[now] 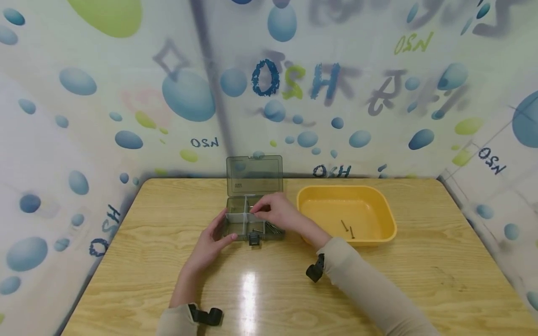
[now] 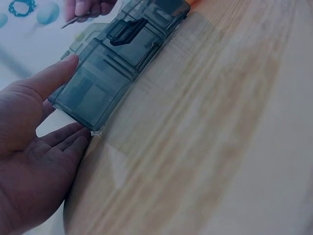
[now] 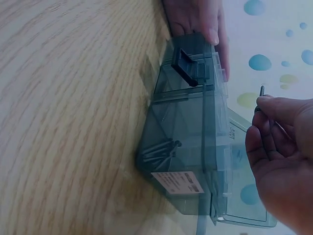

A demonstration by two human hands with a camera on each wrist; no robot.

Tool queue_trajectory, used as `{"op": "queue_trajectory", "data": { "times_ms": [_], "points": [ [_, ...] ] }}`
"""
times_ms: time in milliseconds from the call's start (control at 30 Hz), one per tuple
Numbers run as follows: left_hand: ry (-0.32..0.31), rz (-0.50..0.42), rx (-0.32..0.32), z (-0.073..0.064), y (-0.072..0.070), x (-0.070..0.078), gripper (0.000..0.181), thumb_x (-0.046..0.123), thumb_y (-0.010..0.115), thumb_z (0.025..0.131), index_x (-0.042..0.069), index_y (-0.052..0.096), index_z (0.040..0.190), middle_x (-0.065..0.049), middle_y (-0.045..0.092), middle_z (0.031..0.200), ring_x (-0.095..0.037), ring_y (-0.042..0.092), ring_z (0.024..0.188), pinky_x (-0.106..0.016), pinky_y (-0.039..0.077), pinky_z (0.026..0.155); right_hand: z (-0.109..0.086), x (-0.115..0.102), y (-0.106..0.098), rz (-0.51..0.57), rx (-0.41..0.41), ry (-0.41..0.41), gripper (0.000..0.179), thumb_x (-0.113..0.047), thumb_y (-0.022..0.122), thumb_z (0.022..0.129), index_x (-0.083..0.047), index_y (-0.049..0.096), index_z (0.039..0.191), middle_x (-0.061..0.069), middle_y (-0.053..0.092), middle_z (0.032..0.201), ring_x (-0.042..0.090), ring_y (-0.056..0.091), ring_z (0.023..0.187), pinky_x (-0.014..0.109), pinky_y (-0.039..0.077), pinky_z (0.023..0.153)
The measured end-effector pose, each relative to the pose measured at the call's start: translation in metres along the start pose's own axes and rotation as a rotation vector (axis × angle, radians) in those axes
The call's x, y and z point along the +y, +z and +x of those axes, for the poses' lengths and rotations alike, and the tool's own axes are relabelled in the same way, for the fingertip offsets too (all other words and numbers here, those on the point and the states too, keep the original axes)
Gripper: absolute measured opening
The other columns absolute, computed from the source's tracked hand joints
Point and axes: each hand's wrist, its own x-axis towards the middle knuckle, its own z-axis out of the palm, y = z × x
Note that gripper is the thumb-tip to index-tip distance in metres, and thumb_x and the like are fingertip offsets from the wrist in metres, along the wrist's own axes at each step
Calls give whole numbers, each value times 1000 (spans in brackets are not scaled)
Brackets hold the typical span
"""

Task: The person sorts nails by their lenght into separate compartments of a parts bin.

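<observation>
A grey translucent compartment box (image 1: pixel 235 216) sits on the table, its lid (image 1: pixel 254 175) raised at the back. My left hand (image 1: pixel 208 245) holds the box's left front corner, thumb at the front rim and fingers along the left side. Over the compartments, my right hand (image 1: pixel 279 212) pinches a small screw (image 3: pixel 262 91) between thumb and fingertips; its threaded end sticks out in the right wrist view. Several long screws (image 3: pixel 159 152) lie together in the right front compartment. A black latch (image 1: pixel 254 239) hangs on the box's front.
A yellow plastic tray (image 1: pixel 388 212) stands right of the box, with two screws (image 1: pixel 352 232) lying in it near the front wall. The wooden table (image 1: pixel 420 280) meets a patterned backdrop (image 1: pixel 378 154) at its far edge. A white label (image 3: pixel 178 182) is on the box's side.
</observation>
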Motion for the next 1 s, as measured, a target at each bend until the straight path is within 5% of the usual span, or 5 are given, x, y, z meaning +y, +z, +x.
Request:
{"op": "queue_trajectory", "data": {
  "times_ms": [467, 1000],
  "points": [
    [-1, -21, 1, 0, 2, 2, 79, 11, 71, 98, 5, 26, 162, -21, 22, 166, -35, 17, 154, -42, 17, 124, -4, 8, -1, 33, -9, 10, 13, -5, 71, 96, -2, 79, 106, 5, 75, 101, 9, 65, 86, 22, 56, 76],
    [-7, -6, -13, -1, 0, 2, 81, 13, 72, 98, 6, 24, 163, -20, 19, 168, -36, 15, 154, -43, 17, 123, -24, 24, -31, 54, 57, 46, 14, -5, 71, 96, 1, 78, 106, 4, 73, 98, 15, 65, 87, 28, 57, 77]
  ]
}}
